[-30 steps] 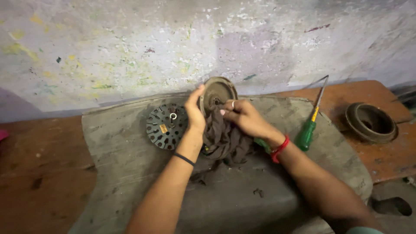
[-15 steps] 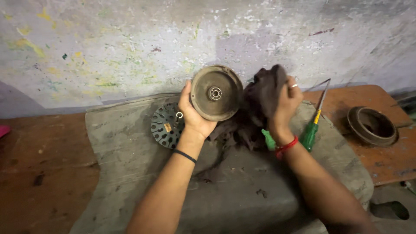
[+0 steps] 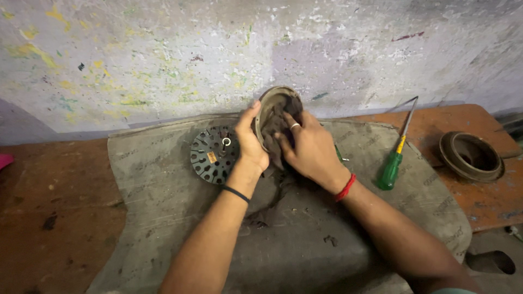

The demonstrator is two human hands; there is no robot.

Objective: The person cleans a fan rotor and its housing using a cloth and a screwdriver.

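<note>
Since half a second ago the right hand [image 3: 308, 149] has brought the dark rag [image 3: 279, 122] back into the round metal cover [image 3: 271, 98], fingers pressed closed on the cloth. Left hand [image 3: 249, 142] is curled around the cover's rim near the counter's [image 3: 65, 218] back edge. Beside it lies a black slotted disc [image 3: 210, 155] with a small orange label.

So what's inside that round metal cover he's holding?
A dark rag fills the cover, pressed in by the right hand. The left hand holds the cover's rim. The cover's inner face is hidden behind the rag and fingers.
</note>
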